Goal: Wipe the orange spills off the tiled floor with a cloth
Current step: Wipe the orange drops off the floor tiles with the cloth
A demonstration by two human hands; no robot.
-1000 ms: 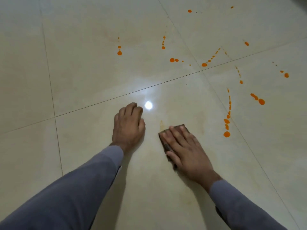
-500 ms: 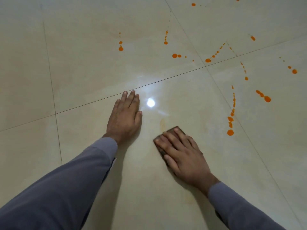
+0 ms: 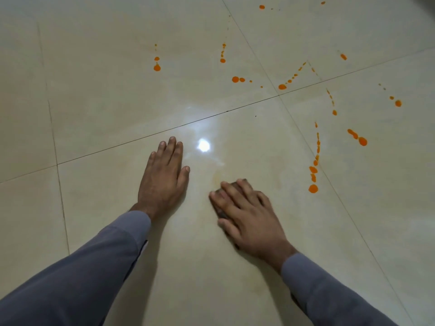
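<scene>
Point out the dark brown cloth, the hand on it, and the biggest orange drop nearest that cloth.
dark brown cloth [image 3: 237, 185]: head view, edge showing past the fingers.
right hand [image 3: 249, 217]: head view, back of the hand.
large round orange drop [image 3: 313, 188]: head view, its centre.

Cloth [image 3: 237, 184] mostly hidden beneath the motion-blurred right hand [image 3: 249, 215], only a dark edge showing at 12 o'clock past its fingers [image 3: 231, 192]; both grey sleeves [image 3: 77, 281] cut off at bottom edge; farthest orange spills [image 3: 323, 3] clipped near top edge.
</scene>
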